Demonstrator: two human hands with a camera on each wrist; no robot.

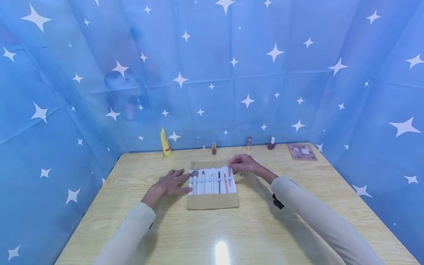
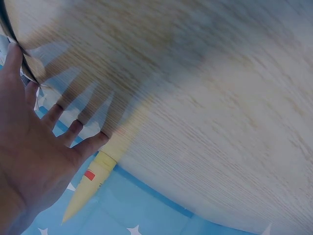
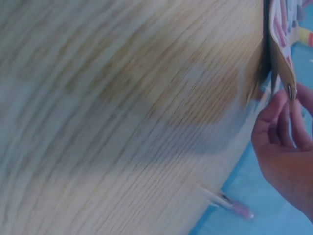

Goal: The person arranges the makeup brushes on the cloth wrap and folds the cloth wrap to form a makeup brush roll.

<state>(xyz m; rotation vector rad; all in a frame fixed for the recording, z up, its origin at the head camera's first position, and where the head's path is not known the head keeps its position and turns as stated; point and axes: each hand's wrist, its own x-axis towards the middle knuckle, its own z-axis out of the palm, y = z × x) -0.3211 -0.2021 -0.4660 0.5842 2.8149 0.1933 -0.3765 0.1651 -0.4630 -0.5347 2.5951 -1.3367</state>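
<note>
A tan brush roll lies unfolded on the table, its white lining facing up. Several makeup brushes stand side by side under a strap across it, among them a fluffy one at the left and a dark-handled one. My left hand rests at the roll's left edge, fingers spread and fingertips on the border. With thumb and fingers, my right hand pinches the upper end of the rightmost makeup brush. In the right wrist view those fingers are right at the roll's edge, beside its metal snap.
Along the back of the wooden table stand a yellow tube, a small brown-red bottle, a pinkish tube and a dark nail polish bottle. A palette lies at the back right. Starry blue cloth hangs behind.
</note>
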